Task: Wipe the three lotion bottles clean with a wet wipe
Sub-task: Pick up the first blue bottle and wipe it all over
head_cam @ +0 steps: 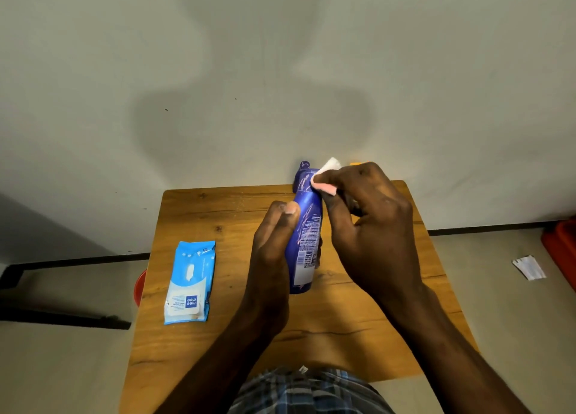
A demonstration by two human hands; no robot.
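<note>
Wiping the blue lotion bottle (307, 226) near its neck, you press the wet wipe (324, 180) against it with your right hand (371, 223), whose grip is pinched on the wipe. Your left hand (274, 245) wraps the body, grip closed around it, holding the bottle upright above the table (193, 214). Turn the bottle steadily and drag the wipe downward so that no streak is missed. An orange object (355, 163) peeks out behind your right hand. The wipes pack (190, 282) lies left, well apart.
</note>
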